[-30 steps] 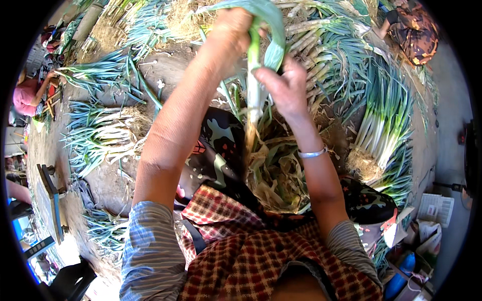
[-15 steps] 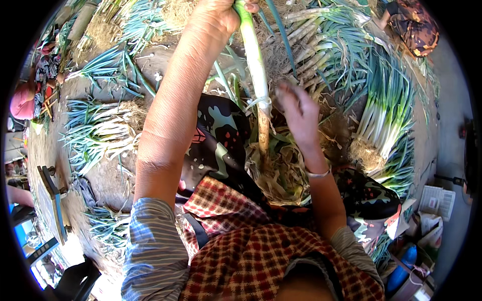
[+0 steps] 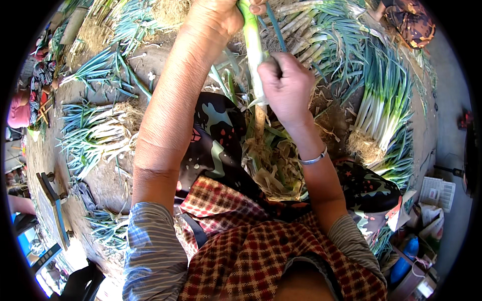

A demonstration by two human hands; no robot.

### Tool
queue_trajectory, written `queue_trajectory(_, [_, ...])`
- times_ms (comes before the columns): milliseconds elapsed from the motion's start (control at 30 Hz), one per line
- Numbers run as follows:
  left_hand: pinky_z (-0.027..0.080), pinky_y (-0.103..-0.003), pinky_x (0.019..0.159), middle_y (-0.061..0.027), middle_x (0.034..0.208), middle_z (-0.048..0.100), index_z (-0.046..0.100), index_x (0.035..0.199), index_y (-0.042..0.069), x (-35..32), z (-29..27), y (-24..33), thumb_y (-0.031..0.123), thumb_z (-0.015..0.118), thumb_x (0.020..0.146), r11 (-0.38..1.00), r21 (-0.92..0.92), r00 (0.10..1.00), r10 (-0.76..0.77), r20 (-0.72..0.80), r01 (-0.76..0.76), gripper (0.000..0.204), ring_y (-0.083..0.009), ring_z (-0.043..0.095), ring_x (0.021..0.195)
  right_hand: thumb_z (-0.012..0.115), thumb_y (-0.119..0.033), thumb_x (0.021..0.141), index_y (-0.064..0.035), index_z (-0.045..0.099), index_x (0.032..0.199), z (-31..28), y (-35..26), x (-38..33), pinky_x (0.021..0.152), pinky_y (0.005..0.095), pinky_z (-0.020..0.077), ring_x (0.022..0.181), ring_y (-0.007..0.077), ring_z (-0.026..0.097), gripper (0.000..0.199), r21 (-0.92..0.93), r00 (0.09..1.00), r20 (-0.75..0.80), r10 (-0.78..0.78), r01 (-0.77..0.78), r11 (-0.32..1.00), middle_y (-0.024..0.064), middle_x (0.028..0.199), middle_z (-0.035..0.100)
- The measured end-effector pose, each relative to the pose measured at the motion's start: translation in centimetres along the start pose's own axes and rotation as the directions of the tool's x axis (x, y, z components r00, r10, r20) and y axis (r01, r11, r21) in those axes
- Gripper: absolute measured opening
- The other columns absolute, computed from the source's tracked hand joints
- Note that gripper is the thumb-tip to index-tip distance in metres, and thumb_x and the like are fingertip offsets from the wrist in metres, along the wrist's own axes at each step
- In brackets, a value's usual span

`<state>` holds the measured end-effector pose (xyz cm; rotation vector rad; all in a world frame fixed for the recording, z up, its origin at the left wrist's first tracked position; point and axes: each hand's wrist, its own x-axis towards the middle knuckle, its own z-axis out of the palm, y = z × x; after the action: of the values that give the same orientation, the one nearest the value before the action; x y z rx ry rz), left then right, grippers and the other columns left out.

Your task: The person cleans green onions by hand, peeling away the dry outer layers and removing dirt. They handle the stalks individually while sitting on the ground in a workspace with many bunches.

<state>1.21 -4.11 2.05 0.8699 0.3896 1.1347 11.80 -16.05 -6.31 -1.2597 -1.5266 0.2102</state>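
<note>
My left hand (image 3: 223, 16) is raised at the top edge and closed round the green upper part of a large green onion (image 3: 253, 47). The stalk hangs down, nearly upright, with a white middle and a brownish lower end. Against the white part, my right hand (image 3: 287, 90) is closed in a fist, its thumb and finger side touching the stalk. Whatever bit of skin it may pinch is hidden. A loose whitish flap of peel (image 3: 257, 102) sits just below that hand. Under the stalk, a heap of dry peelings (image 3: 281, 175) lies between my legs.
Bundled green onions (image 3: 384, 108) with roots lie at the right. More green onions (image 3: 103, 133) lie at the left, others (image 3: 321, 35) beyond my hands. A person in patterned clothing (image 3: 409, 22) is at the far right. A small wooden stool (image 3: 52, 208) stands at left.
My right hand has come up and left, from beside the stalk onto its white part, and its fingers have closed. My left hand keeps its hold, having shifted only slightly.
</note>
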Motion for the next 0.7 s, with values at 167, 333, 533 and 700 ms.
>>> queue_trajectory(167, [0.027, -0.022, 0.030, -0.0013, 0.052, 0.042, 0.050, 0.088, 0.009, -0.5, -0.9, 0.7, 0.054, 0.044, 0.090, 0.987, -0.158, 0.980, 0.000, 0.200, 0.032, 0.045, -0.0099, 0.032, 0.034, 0.048, -0.018, 0.086, -0.0074, 0.049, 0.072, -0.9, 1.2, 0.1, 0.037, 0.0202, 0.0244, 0.042, 0.0079, 0.032, 0.018, 0.734, 0.607, 0.579, 0.544, -0.678, -0.024, -0.0022, 0.058, 0.042])
queue_trajectory(333, [0.025, -0.022, 0.029, -0.0010, 0.053, 0.041, 0.051, 0.089, 0.007, -0.1, -1.6, 0.6, 0.055, 0.042, 0.091, 0.944, -0.299, 0.942, -0.031, 0.335, 0.137, 0.048, -0.0091, 0.030, 0.035, 0.048, -0.026, 0.091, -0.0036, 0.055, 0.077, -2.8, 7.4, -1.8, 0.049, 0.0253, 0.0408, 0.055, 0.0125, 0.049, 0.027, 0.836, 0.716, 0.525, 0.460, -0.535, -0.122, 0.0047, 0.071, 0.054])
queue_trajectory(533, [0.025, -0.021, 0.028, -0.0017, 0.055, 0.043, 0.052, 0.091, 0.006, -0.4, -1.7, 0.4, 0.056, 0.040, 0.090, 0.921, -0.352, 0.930, -0.028, 0.366, 0.167, 0.052, -0.0087, 0.030, 0.035, 0.058, -0.017, 0.089, 0.0040, 0.060, 0.078, -1.1, -1.6, -1.4, 0.042, 0.0237, 0.0465, 0.049, 0.0130, 0.055, 0.024, 0.488, 0.965, 0.231, 0.125, -0.226, 0.843, 0.0065, 0.059, 0.057])
queue_trajectory(700, [0.026, -0.022, 0.027, -0.0025, 0.054, 0.043, 0.052, 0.092, 0.004, -0.6, -0.9, 0.0, 0.057, 0.039, 0.090, 0.916, -0.349, 0.884, -0.014, 0.468, 0.199, 0.055, -0.0088, 0.030, 0.034, 0.058, -0.004, 0.081, 0.0047, 0.061, 0.081, -1.7, -1.0, -1.3, 0.040, 0.0259, 0.0415, 0.045, 0.0121, 0.051, 0.009, 0.239, 0.982, 0.121, -0.144, 0.112, 0.965, 0.0062, 0.060, 0.056])
